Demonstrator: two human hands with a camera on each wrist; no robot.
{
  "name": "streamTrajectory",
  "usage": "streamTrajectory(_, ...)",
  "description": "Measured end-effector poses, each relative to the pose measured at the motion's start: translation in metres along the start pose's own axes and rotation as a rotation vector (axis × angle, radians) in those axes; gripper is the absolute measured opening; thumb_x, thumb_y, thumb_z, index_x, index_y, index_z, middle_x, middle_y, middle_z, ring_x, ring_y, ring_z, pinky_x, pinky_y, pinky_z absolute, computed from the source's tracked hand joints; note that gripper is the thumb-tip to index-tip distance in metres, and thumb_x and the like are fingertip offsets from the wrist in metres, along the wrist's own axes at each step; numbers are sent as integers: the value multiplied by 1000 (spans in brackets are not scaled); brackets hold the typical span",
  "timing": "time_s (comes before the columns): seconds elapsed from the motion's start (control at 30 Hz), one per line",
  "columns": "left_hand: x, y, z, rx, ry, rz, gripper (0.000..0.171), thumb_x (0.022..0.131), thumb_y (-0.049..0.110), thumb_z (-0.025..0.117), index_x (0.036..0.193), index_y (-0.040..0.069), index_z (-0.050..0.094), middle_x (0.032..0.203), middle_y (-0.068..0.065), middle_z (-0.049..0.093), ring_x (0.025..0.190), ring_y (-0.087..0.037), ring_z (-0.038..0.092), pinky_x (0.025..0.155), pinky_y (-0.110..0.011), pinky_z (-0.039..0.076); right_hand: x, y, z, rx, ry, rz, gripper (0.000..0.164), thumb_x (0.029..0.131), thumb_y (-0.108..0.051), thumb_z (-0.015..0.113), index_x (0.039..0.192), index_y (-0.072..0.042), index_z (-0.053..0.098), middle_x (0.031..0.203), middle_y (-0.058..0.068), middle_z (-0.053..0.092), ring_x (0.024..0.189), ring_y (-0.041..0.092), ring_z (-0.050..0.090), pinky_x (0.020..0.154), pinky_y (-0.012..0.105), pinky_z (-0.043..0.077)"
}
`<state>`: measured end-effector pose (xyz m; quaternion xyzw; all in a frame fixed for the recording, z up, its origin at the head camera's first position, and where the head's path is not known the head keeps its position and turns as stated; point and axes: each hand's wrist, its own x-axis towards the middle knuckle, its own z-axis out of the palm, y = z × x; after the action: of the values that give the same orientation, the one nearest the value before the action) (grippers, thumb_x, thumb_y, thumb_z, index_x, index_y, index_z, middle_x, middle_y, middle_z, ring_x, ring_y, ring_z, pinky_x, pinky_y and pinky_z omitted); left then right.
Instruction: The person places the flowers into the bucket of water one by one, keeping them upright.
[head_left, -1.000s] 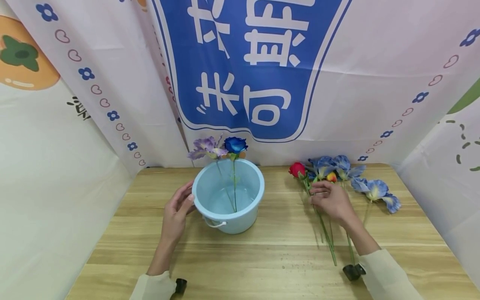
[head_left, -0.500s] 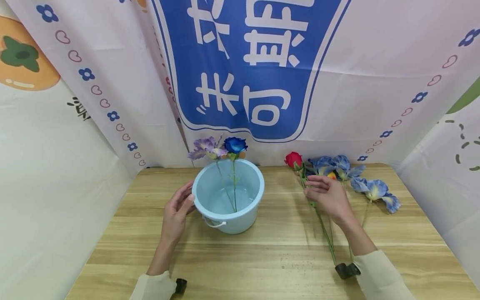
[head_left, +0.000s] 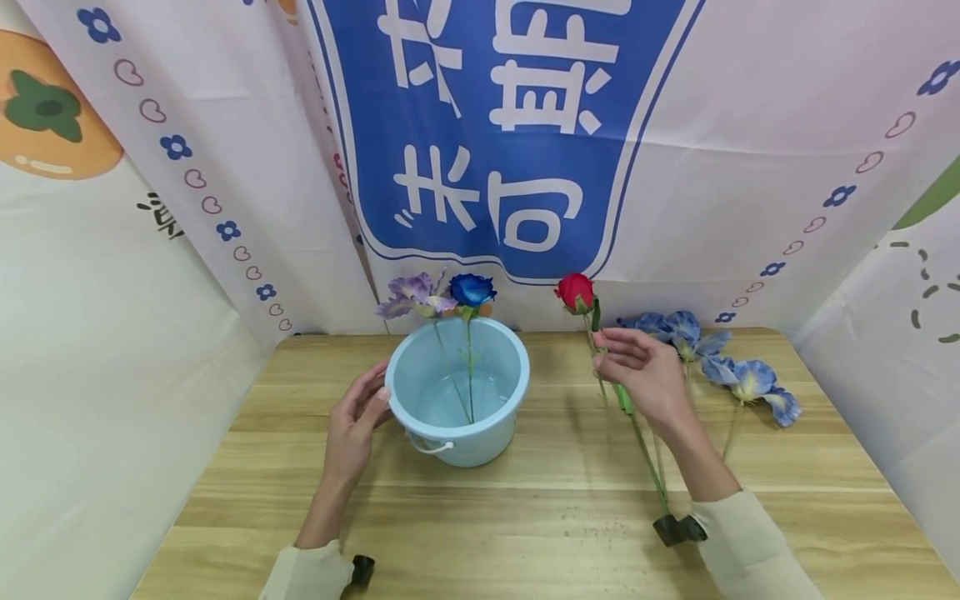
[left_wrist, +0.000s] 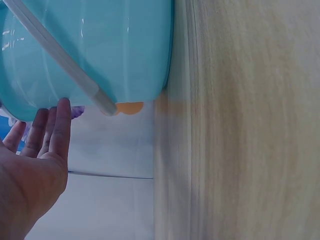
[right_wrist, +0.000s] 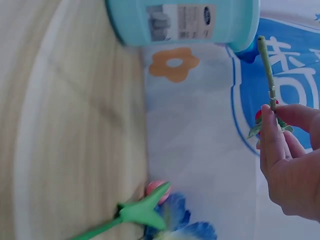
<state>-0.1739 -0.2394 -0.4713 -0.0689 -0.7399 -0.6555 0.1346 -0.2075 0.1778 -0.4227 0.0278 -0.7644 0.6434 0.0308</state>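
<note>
My right hand (head_left: pixel 647 367) pinches the stem of a red rose (head_left: pixel 576 292) between thumb and fingertips, its bloom up and its short stem raised over the table. In the right wrist view the bare stem end (right_wrist: pixel 266 65) sticks out past the fingertips. My left hand (head_left: pixel 360 417) rests its straight fingers against the outside of a light blue bucket (head_left: pixel 480 450), the thumb beside the rim. Leaning in the bucket are a purple iris (head_left: pixel 412 297) and a blue rose (head_left: pixel 471 289), their blooms above the far rim.
Blue irises (head_left: pixel 752 381) lie on the right of the wooden table (head_left: pixel 525 525). A green stem with leaves (right_wrist: pixel 142 212) lies under the right hand, near a small pink bloom (right_wrist: pixel 157 190). A printed cloth (head_left: pixel 675 225) hangs behind the table.
My right hand has lifted the red rose from the other flowers and moved it left and up. My left hand and the bucket have stayed put.
</note>
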Motion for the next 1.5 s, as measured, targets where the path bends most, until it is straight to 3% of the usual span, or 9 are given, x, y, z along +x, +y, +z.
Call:
streamTrajectory(0.13,1,0,-1,5,-6,5,46,112,12,55,155,-3,51,146,-29,61,118,-4,71,92,-24,66,3,-13,10,34,-10,-37,50,97,-11,80,144,-3,63,132,10,75,108,2,73,90,22,66)
streamTrajectory(0.37,1,0,-2,-5,-13,4,45,112,11,55,155,-2,52,146,-29,61,118,-5,71,92,-24,66,12,-34,30,69,-29,-88,50,96,-8,80,143,-1,64,137,22,71,108,6,72,90,23,67)
streamTrajectory(0.8,0,1,-1,11,-10,4,44,113,13,55,155,0,53,146,-30,61,118,-3,71,92,-23,65,26,-66,68,101,-23,-236,44,92,-1,82,135,-2,70,128,20,76,105,13,74,85,24,67)
streamTrajectory(1.1,1,2,-2,24,-10,-3,44,113,15,54,155,2,53,146,-28,62,118,-3,70,92,-23,65,31,-76,97,154,-47,-344,42,91,3,81,132,3,70,123,23,76,108,25,75,94,24,65)
streamTrajectory(1.23,1,2,-2,22,-12,-4,45,113,15,54,156,1,53,146,-28,61,118,-2,70,93,-23,65,32,-77,111,158,-61,-348,40,91,3,81,130,3,71,121,22,77,108,32,76,95,26,66)
streamTrajectory(1.5,1,1,-2,14,-14,1,44,113,14,54,155,1,52,146,-28,61,118,-2,70,93,-23,65,35,-80,135,173,-82,-348,39,91,2,82,129,2,72,119,19,79,106,30,77,96,32,67)
